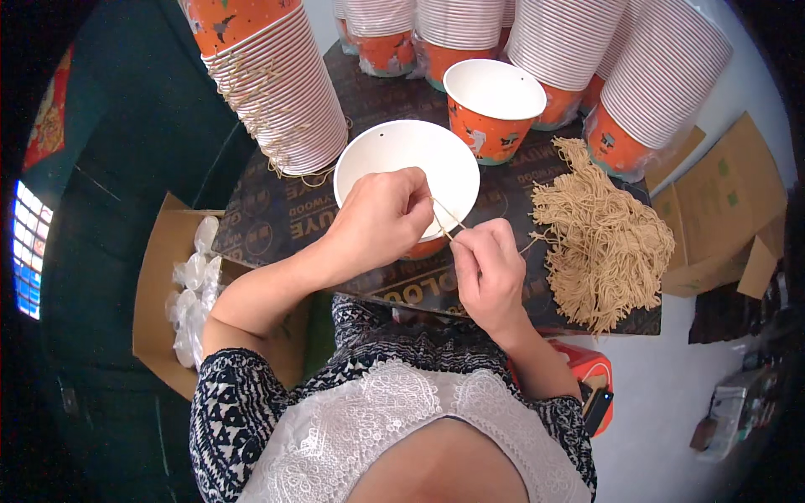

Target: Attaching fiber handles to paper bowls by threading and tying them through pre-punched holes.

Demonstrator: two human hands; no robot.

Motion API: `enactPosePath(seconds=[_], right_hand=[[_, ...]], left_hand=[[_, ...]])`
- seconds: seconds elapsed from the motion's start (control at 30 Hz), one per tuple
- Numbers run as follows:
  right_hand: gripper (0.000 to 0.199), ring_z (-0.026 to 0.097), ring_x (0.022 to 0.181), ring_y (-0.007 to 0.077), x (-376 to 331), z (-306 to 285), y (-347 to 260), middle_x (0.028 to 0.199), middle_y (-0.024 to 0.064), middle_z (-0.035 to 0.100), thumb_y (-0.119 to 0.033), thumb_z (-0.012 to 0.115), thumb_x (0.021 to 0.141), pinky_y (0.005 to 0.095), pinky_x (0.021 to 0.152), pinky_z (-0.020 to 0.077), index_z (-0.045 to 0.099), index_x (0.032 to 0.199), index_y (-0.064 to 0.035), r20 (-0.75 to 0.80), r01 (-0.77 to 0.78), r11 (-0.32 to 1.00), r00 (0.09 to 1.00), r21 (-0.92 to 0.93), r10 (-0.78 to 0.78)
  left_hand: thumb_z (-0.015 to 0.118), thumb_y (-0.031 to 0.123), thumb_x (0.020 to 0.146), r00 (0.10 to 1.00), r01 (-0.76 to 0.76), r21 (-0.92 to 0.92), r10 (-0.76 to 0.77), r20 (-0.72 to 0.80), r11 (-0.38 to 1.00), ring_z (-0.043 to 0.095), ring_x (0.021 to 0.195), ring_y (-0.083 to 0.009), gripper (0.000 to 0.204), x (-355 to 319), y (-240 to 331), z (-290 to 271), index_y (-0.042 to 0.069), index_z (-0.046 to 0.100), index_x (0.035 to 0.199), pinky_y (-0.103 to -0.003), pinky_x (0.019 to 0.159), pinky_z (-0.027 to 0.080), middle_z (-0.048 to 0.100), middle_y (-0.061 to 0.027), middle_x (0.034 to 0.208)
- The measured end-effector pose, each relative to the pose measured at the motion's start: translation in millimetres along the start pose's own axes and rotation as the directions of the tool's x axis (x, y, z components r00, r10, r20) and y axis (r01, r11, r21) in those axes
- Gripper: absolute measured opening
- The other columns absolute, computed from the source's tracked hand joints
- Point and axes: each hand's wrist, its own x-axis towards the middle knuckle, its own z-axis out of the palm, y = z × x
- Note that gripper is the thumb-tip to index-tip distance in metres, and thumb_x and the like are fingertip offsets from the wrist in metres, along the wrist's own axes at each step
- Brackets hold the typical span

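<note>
An orange paper bucket (394, 147) with a white inside stands before me, a small hole showing near its far rim. Over its near rim, a thin tan cord (447, 220) runs between my two hands. My left hand (381, 214) is closed, its fingertips pinching the cord just inside the rim. Just outside the rim, my right hand (490, 268) pinches the cord too, and a loose end sticks out beside it. To the right lies a heap of cut tan cords (599, 239). Behind stands another orange bucket (495, 88), also with a hole near its rim.
A tall leaning stack of buckets with cords (277, 92) rises at the left. Several wrapped bucket stacks (566, 38) line the dark tabletop's (289, 205) back. Open cardboard boxes (163, 277) flank the table, the left one holding clear plastic pieces. A red stool (595, 365) is low right.
</note>
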Motion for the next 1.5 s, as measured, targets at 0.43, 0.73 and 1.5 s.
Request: enactPosePath(seconds=[0.43, 0.73, 1.5], right_hand=[[0.020, 0.061, 0.068, 0.0277, -3.2, 0.3, -4.7, 0.089, 0.0115, 0.056, 0.005, 0.072, 0.077, 0.0375, 0.058, 0.0503, 0.064, 0.094, -0.0010, -0.057, 0.094, 0.995, 0.994, -0.015, -0.095], [0.016, 0.062, 0.062, 0.0282, -2.8, 3.5, -0.8, 0.077, 0.0100, 0.060, 0.004, 0.071, 0.080, 0.0355, 0.057, 0.0500, 0.063, 0.093, -0.0009, -0.151, 0.129, 0.992, 0.980, 0.004, -0.127], [0.010, 0.063, 0.057, 0.0177, -4.6, 12.8, -8.7, 0.069, 0.0100, 0.063, 0.003, 0.070, 0.084, 0.0295, 0.051, 0.0476, 0.063, 0.091, -0.0002, -0.178, -0.139, 0.968, 0.968, 0.208, 0.178]], left_hand=[[0.059, 0.004, 0.087, 0.999, -0.027, 0.124, 0.031, -0.029, 0.992, 0.059, 0.060, -0.0128, 0.010, -1.3, 3.8, -3.4, -0.004, 0.062, 0.082, -0.031, 0.055, 0.047, 0.061, -0.0094, 0.064], [0.066, -0.001, 0.079, 0.912, -0.391, 0.138, 0.404, -0.076, 0.910, 0.065, 0.071, -0.0324, 0.010, -17.3, 9.2, -0.1, 0.001, 0.060, 0.086, -0.042, 0.082, 0.054, 0.063, -0.0140, 0.076], [0.065, -0.002, 0.083, 0.912, -0.410, 0.014, 0.411, -0.015, 0.912, 0.061, 0.054, -0.0203, 0.014, -34.2, 2.1, 5.9, 0.006, 0.057, 0.091, -0.055, 0.113, 0.032, 0.063, -0.0042, 0.074]])
